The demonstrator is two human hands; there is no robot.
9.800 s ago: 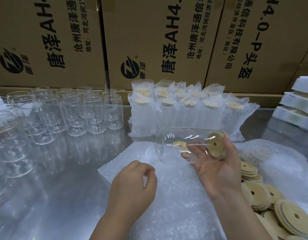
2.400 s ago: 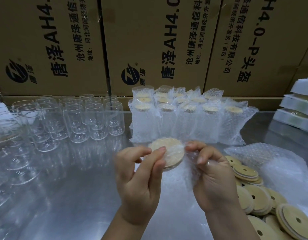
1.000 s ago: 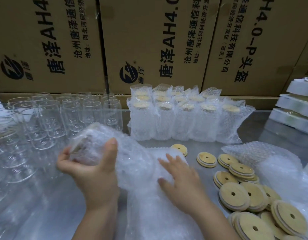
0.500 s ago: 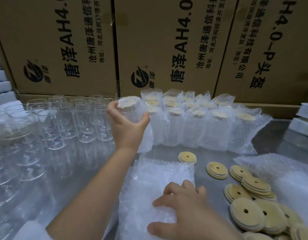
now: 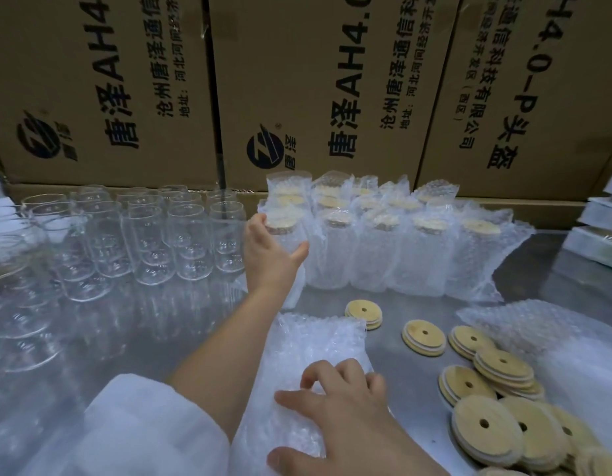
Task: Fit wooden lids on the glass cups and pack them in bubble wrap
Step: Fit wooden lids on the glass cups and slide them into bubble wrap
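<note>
My left hand [image 5: 268, 255] is stretched out to the back and grips a wrapped cup [image 5: 286, 224], a lidded glass in a bubble wrap sleeve, standing upright at the left end of the row of wrapped cups [image 5: 383, 242]. My right hand [image 5: 335, 413] lies fingers spread on a flat stack of bubble wrap bags [image 5: 308, 365] in front of me. Bare glass cups [image 5: 153, 242] stand in rows at the left. Round wooden lids [image 5: 503, 403] with a centre hole lie loose and stacked at the right.
Large printed cardboard boxes [image 5: 297, 91] wall off the back of the metal table [image 5: 400, 359]. A heap of bubble wrap [image 5: 555, 338] lies at the right. White flat boxes [image 5: 603, 221] are stacked at the far right edge.
My left hand has carried the wrapped cup from near me out to the left end of the wrapped row and lowered it there. My right hand stayed on the bubble wrap bags.
</note>
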